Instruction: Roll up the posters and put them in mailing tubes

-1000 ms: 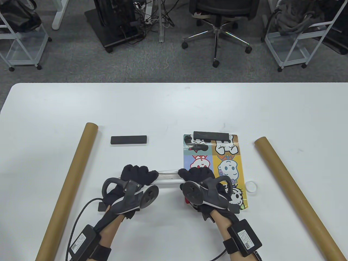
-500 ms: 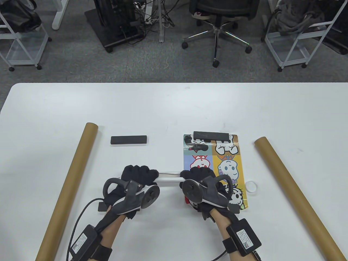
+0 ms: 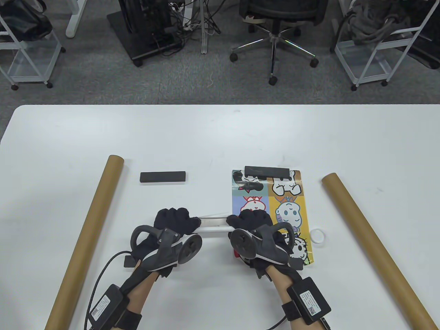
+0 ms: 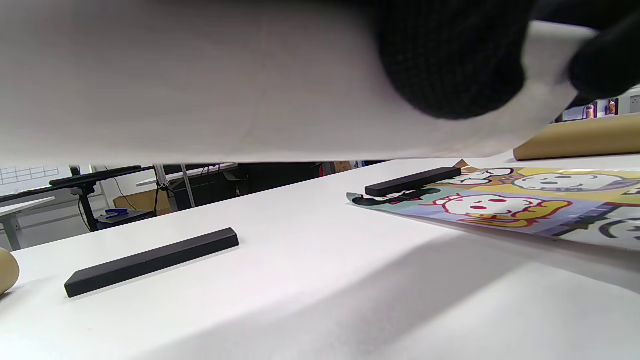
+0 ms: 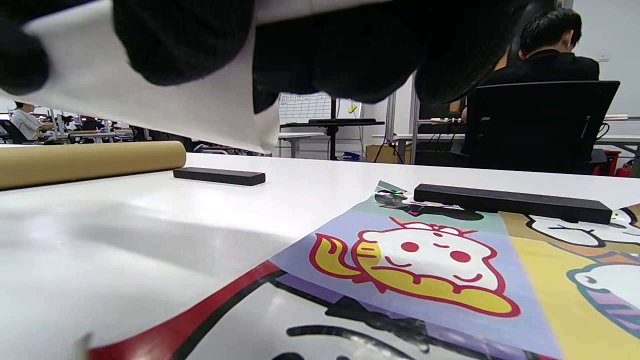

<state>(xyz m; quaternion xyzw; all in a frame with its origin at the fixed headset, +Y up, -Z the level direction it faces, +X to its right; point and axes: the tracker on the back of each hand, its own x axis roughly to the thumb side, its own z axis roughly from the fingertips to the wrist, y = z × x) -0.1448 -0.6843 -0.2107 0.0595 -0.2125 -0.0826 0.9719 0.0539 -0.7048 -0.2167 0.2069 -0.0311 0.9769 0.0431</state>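
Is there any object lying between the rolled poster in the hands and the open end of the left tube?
Nothing visible. Both hands hold the rolled poster; the table toward the left tube is bare. The black bar lies farther back, beside that path.

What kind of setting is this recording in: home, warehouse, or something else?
Most likely an office or lab workspace. Beyond the white table there is grey carpet with a wheeled office chair and white rolling carts. The right wrist view shows more desks and a seated person.
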